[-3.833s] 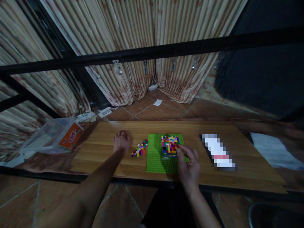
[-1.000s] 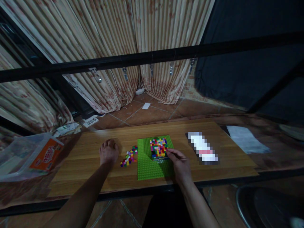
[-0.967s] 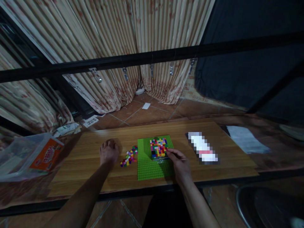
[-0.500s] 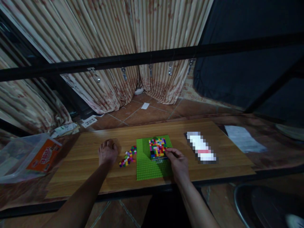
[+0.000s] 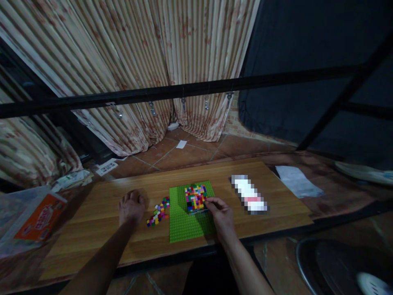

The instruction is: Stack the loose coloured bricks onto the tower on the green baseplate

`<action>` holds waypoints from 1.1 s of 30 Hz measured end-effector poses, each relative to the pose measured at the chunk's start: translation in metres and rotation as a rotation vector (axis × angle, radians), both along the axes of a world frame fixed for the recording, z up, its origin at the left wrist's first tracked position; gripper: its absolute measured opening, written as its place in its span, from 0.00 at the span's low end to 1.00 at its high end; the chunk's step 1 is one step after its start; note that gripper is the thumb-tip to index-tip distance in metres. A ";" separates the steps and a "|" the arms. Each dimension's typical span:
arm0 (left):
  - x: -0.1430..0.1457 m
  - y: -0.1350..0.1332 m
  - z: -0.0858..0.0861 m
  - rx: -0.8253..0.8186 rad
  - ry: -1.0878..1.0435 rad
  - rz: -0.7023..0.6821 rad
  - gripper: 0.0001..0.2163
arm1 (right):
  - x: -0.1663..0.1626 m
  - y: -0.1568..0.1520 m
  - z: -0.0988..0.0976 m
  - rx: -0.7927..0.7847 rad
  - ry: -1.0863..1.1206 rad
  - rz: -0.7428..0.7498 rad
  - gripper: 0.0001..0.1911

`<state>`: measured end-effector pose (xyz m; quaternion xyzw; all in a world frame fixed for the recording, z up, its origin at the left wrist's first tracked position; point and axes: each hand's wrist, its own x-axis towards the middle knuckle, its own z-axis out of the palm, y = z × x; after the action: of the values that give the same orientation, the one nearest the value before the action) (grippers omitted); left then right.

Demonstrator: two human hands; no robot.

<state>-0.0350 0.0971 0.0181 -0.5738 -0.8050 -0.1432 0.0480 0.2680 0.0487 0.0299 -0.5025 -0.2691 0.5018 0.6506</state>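
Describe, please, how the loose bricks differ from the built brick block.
The loose bricks lie scattered, while the brick block is packed together. The loose bricks lie on the wooden table; the brick block stands on the green baseplate. The right hand is at the brick block's right edge; no hand touches the loose bricks. Both show mixed colors.

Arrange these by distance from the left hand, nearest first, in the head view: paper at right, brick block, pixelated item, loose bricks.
1. Loose bricks: on the table, just right of the left hand.
2. Brick block: on the green plate.
3. Pixelated item: on the table, right of the plate.
4. Paper: past the table's right end.
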 end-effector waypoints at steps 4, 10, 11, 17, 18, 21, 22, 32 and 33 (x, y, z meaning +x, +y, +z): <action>0.001 -0.001 0.001 0.010 -0.005 -0.002 0.20 | 0.001 -0.001 0.000 0.003 0.017 -0.007 0.13; 0.001 0.000 0.000 0.026 -0.004 -0.003 0.19 | 0.004 0.003 -0.003 0.003 0.017 -0.031 0.17; 0.001 0.000 -0.001 0.034 0.000 -0.005 0.19 | 0.004 0.004 -0.004 0.012 -0.004 -0.025 0.17; 0.002 0.000 -0.001 0.044 -0.001 0.008 0.19 | 0.001 0.004 -0.005 0.027 -0.162 -0.029 0.20; 0.003 0.000 -0.001 0.041 -0.005 0.011 0.19 | 0.001 0.003 -0.005 0.029 -0.188 -0.030 0.20; 0.003 -0.001 -0.002 0.027 -0.007 0.028 0.19 | 0.002 0.001 -0.006 0.039 -0.259 -0.029 0.20; 0.003 -0.001 -0.002 0.024 -0.004 0.026 0.19 | 0.003 0.001 -0.007 0.043 -0.279 -0.024 0.20; 0.005 -0.002 -0.004 0.022 -0.027 0.021 0.18 | 0.012 0.002 -0.008 0.002 -0.381 -0.024 0.23; 0.005 -0.002 -0.004 0.022 -0.029 0.021 0.18 | 0.013 0.000 -0.007 0.010 -0.426 -0.038 0.23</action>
<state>-0.0302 0.0947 0.0139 -0.5625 -0.8099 -0.1600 0.0440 0.2808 0.0483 0.0234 -0.5988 -0.3937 0.3704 0.5909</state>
